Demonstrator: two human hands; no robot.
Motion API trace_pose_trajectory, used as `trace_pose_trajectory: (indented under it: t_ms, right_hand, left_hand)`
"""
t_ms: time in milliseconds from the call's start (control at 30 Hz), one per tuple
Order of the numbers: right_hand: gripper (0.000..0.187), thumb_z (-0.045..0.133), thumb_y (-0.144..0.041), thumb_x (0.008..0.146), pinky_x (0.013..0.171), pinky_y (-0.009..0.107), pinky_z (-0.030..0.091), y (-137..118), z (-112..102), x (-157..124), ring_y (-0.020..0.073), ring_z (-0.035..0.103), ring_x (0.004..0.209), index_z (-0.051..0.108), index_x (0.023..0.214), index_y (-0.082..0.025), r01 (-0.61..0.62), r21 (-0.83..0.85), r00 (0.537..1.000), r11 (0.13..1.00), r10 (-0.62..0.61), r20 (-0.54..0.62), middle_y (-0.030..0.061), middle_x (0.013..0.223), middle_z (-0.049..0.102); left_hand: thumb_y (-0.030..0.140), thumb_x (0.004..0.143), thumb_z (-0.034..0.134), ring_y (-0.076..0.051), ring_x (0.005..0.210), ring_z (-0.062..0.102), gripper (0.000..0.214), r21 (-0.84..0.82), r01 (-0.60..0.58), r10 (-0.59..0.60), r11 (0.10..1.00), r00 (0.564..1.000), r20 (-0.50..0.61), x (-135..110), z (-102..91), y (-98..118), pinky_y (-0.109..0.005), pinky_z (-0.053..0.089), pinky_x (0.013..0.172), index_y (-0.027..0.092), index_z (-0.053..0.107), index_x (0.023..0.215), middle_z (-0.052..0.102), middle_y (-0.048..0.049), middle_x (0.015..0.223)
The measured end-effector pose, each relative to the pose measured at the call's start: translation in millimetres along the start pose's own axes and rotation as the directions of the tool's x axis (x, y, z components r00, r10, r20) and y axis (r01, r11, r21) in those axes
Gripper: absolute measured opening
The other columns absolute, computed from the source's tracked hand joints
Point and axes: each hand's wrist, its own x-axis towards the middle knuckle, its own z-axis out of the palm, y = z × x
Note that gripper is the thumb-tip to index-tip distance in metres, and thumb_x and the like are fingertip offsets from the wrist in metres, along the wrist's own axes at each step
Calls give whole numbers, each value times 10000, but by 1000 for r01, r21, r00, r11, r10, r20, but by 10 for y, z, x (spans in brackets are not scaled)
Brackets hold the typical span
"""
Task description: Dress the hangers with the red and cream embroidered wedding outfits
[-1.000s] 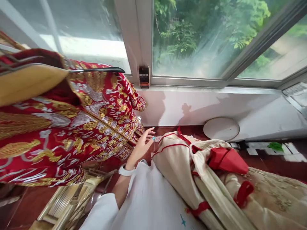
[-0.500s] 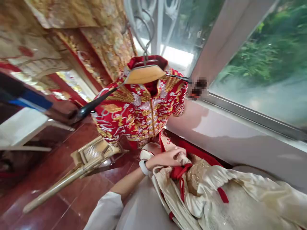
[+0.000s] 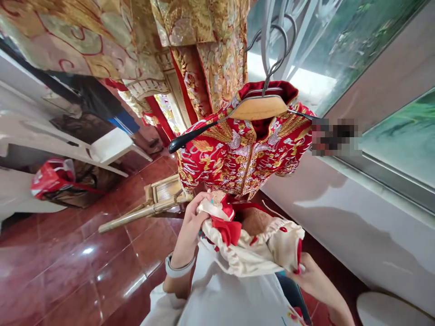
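Note:
A cream satin garment (image 3: 251, 260) with gathered edges, red ties and a tan lining hangs bunched between my two hands, in front of my body. My left hand (image 3: 192, 222), with a pale band on the wrist, is closed on its left end, thumb on top. At the right end my right hand (image 3: 307, 271) grips the red-trimmed edge; some of its fingers are hidden by cloth. Just beyond the garment hangs a red jacket (image 3: 227, 158) with gold and silver embroidery, on a hanger (image 3: 260, 108) with a wooden middle and black arms.
Gold embroidered costumes (image 3: 136, 45) hang at the back left. A bamboo chair (image 3: 166, 194) stands on the red tiled floor (image 3: 81, 267) behind my left hand. To the left are a white chair (image 3: 110, 145) and a red bag (image 3: 52, 179). A window (image 3: 401, 131) and white wall (image 3: 356, 213) border the right.
The cream garment has moved from the lower right to in front of me, lifted and bunched. My right hand has come into view holding it. The view has swung left.

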Motion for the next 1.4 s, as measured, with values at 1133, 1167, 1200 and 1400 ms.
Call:
trace_pose_trajectory:
  t_ms: [1133,1167,1200,1400]
  right_hand:
    - [320,614,-280,664,464,212,335,-2067,-583,1326,102,433,493,623,982,-244,312,715,946,625,-138,-293,-65,654,550]
    - [315,615,-276,659,454,209,329,-2123,-578,1291,100,424,482,609,972,-246,319,728,944,608,-132,-303,-71,634,530]
    - [307,614,-272,657,448,208,326,-2168,-572,1263,99,421,476,594,962,-248,329,733,940,595,-131,-315,-75,622,516]
    - [272,654,-313,689,425,207,319,-2327,-571,1130,92,407,433,537,927,-249,334,737,940,587,-153,-304,-86,581,493]
  left_hand:
    - [34,819,459,-171,816,677,475,986,-59,30,158,998,55,-36,-243,-809,-286,554,698,207,574,1246,573,-100,1238]
    - [70,861,456,-162,796,673,462,990,-76,37,120,997,72,-75,-196,-907,-272,547,652,220,569,1283,541,-105,1261]
    - [102,887,457,-163,814,670,451,989,-110,62,96,993,104,-121,-164,-986,-265,546,639,234,573,1302,517,-109,1277]
    - [154,877,561,-343,1293,455,389,934,-349,347,80,888,302,-272,-100,-1202,-550,447,1069,266,687,1227,413,-144,1439]
